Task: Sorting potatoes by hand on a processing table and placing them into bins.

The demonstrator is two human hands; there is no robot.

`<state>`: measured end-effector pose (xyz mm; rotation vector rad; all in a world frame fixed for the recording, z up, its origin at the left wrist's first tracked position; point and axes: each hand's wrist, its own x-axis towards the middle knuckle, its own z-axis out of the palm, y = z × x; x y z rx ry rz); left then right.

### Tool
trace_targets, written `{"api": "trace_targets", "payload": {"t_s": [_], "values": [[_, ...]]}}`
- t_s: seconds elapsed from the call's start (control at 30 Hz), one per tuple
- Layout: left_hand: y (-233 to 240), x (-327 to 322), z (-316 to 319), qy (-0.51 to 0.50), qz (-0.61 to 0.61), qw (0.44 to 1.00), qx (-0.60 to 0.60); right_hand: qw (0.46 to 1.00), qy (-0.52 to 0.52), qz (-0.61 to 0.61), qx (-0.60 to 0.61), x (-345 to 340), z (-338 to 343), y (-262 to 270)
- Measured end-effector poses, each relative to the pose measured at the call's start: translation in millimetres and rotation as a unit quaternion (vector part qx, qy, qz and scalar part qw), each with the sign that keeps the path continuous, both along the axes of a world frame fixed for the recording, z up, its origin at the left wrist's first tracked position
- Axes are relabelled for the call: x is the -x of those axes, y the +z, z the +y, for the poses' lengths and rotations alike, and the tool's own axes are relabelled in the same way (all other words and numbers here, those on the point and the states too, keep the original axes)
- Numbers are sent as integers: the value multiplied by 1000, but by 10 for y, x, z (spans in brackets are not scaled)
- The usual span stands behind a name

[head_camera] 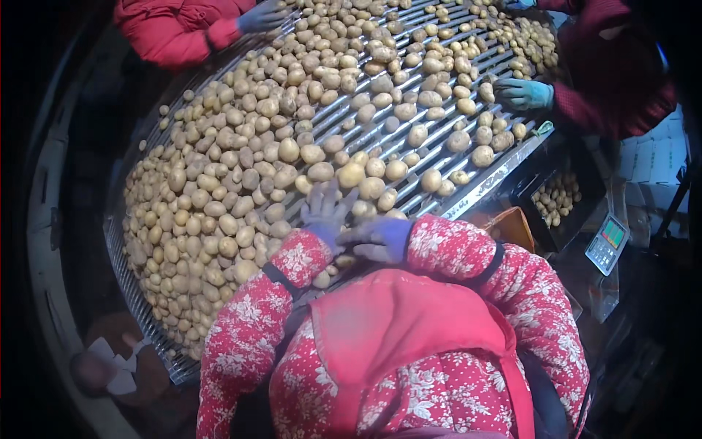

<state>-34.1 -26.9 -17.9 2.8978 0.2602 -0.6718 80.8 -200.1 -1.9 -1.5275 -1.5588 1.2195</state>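
Observation:
Potatoes lie thickly over a slatted metal sorting table, densest at the left and sparser toward the right. My left hand, in a dusty purple glove, rests on the potatoes at the near side with its fingers spread. Just right of it is my right hand, in a purple glove too, pointing left across the table's near edge, its fingertips close to my left wrist. No potato shows in its grasp, but its palm side is hidden.
Gloved hands of co-workers are at the far left and right of the table. Beyond its right edge stand a black crate holding small potatoes, an orange container, a scale display and stacked white boxes.

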Motion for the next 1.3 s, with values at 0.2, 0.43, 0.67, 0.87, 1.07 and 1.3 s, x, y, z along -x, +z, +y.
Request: {"api": "trace_targets", "payload": {"t_s": [0.2,0.43,0.67,0.87,1.07,1.3], "values": [[-244,-456,-99,-1,-222,970,104,920,8,-364,-149,-442,-422,-130],[700,703,104,2,-186,982,25,895,-147,-421,-7,-654,-648,442],[153,1056,-95,-26,-105,989,-101,923,-70,-288,-244,11,-280,-303],[23,316,-94,23,-224,968,109,844,-249,-474,-35,-990,-229,-118],[378,186,-168,462,-30,528,712,910,-393,-91,-93,-1159,-233,-366],[281,122,-213,434,-30,245,867,833,-471,290,23,-491,-110,-256]]}}
